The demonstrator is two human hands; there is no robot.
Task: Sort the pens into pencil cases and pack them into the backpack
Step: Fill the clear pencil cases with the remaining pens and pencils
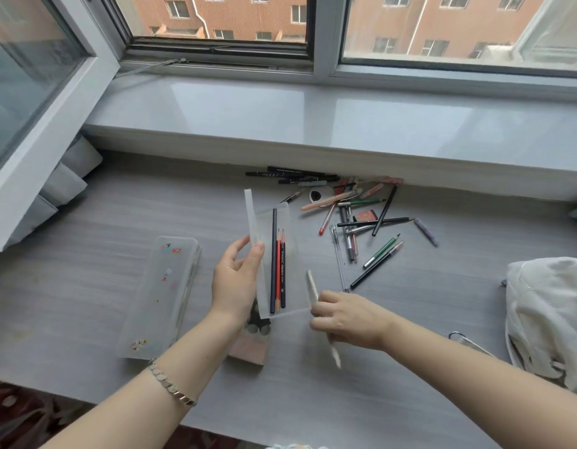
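My left hand [237,280] grips the left edge of an open translucent pencil case [295,251], held tilted above the desk with its lid standing up. Three pencils [278,270], black and red, lie inside it. My right hand [345,319] holds a pale pencil [313,288] beside the case's near right corner. A loose heap of pens and pencils [358,215] lies on the desk behind the case, under the window sill. A second clear pencil case with stickers [160,296] lies closed at the left. A white backpack [546,315] sits at the right edge.
A pink case or box [249,350] lies under my left wrist. The grey desk [118,205] runs up to a white window sill [313,118]. An open window sash [44,102] juts in over the desk's left end.
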